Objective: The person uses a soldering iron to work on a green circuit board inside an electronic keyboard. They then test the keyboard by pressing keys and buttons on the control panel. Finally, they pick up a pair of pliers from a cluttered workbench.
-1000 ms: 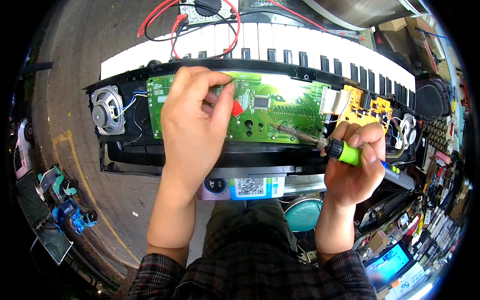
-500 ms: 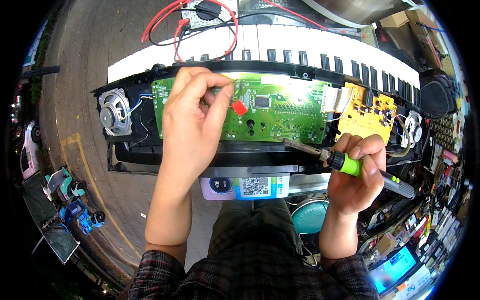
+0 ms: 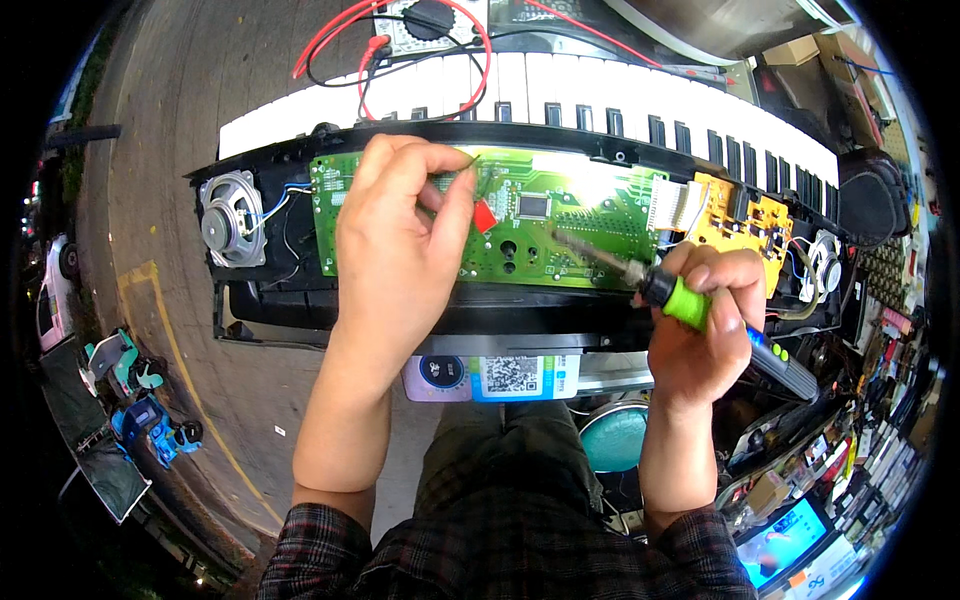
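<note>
A green circuit board (image 3: pixel 600 245) lies in the opened black casing of an electronic keyboard (image 3: pixel 560 80). Over the board's left half, my left hand (image 3: pixel 395 250) pinches thumb and forefinger together. A thin dark wire-like piece (image 3: pixel 477 160) pokes out at the fingertips, too small to name. Just below sits a small red piece (image 3: pixel 484 216); whether it joins the pinched thing I cannot tell. My right hand (image 3: pixel 705 350) grips a soldering iron (image 3: pixel 688 303) by its green sleeve. Its blurred metal tip points left over the board, near a square black chip (image 3: pixel 532 206). I cannot tell whether it touches.
Speakers (image 3: pixel 232 220) flank the board, and a yellow circuit board (image 3: pixel 735 230) is wired to its right. Beyond the keys lies a multimeter (image 3: pixel 428 22) with looped red and black leads. A teal stool (image 3: pixel 612 437) stands below; a lit screen (image 3: pixel 785 540) and cluttered goods fill the right.
The soldering iron's tip has moved up and slightly left, from the board's lower edge to nearer the chip. My left hand keeps its pinch. The whole view has shifted slightly.
</note>
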`<control>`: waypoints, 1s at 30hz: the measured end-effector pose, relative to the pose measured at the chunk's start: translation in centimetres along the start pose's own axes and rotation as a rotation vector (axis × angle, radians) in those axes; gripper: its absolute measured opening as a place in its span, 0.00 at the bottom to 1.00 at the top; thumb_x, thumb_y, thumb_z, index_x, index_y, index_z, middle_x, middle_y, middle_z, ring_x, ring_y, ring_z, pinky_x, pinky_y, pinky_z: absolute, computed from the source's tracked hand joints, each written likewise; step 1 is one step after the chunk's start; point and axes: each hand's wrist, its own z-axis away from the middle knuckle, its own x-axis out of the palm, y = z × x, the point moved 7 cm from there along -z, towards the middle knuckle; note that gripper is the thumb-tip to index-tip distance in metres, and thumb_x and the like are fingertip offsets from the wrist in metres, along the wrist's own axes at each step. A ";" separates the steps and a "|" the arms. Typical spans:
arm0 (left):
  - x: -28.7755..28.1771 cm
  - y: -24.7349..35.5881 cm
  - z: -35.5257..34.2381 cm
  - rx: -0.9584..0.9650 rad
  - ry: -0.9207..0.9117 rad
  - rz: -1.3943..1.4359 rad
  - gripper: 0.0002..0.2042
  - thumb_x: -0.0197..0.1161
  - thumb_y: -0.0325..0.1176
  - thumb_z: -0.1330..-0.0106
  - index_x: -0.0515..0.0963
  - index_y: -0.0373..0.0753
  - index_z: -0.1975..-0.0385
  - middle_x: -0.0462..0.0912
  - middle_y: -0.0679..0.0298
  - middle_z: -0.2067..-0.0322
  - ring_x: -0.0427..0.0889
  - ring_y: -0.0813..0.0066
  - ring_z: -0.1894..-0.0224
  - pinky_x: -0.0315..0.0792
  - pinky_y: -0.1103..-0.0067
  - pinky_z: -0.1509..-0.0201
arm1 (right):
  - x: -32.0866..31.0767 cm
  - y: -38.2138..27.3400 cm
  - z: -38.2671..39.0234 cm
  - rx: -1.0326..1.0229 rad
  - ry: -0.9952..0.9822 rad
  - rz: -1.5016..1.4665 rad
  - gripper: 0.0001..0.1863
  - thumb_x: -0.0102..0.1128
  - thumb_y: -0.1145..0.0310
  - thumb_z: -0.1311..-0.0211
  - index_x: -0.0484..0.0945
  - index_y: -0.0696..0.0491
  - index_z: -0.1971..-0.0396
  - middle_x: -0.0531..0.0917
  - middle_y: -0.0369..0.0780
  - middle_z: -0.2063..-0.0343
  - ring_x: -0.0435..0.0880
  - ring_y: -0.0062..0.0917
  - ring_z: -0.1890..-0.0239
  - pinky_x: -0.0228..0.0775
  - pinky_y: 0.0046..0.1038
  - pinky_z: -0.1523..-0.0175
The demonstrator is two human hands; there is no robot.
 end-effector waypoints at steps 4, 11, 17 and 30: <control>0.1 0.0 0.0 0.044 0.015 -0.036 0.05 0.72 0.20 0.32 0.84 0.32 0.59 0.81 0.62 0.60 0.78 0.81 0.72 0.71 0.82 0.70 | 0.8 0.5 -2.4 -0.080 -0.023 0.116 0.16 0.59 0.57 0.26 0.76 0.58 0.56 0.82 0.41 0.63 0.75 0.20 0.66 0.71 0.25 0.60; 0.2 -0.1 -0.1 0.039 0.053 -0.035 0.03 0.71 0.20 0.31 0.85 0.31 0.61 0.82 0.64 0.63 0.78 0.83 0.72 0.69 0.84 0.72 | 3.4 0.0 -7.9 -0.071 -0.063 0.365 0.14 0.56 0.61 0.28 0.81 0.57 0.67 0.80 0.32 0.71 0.69 0.13 0.68 0.61 0.22 0.60; 0.2 -0.2 -0.1 0.031 0.057 -0.020 0.04 0.72 0.19 0.32 0.84 0.32 0.61 0.83 0.62 0.62 0.79 0.81 0.72 0.72 0.82 0.72 | 3.6 0.7 -9.1 -0.040 -0.088 0.340 0.13 0.53 0.63 0.29 0.81 0.57 0.68 0.80 0.32 0.72 0.69 0.14 0.69 0.61 0.22 0.59; 0.1 -0.5 -0.1 0.052 0.047 -0.014 0.03 0.71 0.20 0.31 0.83 0.33 0.62 0.82 0.62 0.63 0.79 0.80 0.71 0.73 0.81 0.72 | 4.0 1.4 -9.8 0.065 -0.084 0.314 0.15 0.52 0.60 0.30 0.79 0.56 0.70 0.81 0.34 0.72 0.71 0.16 0.69 0.61 0.23 0.59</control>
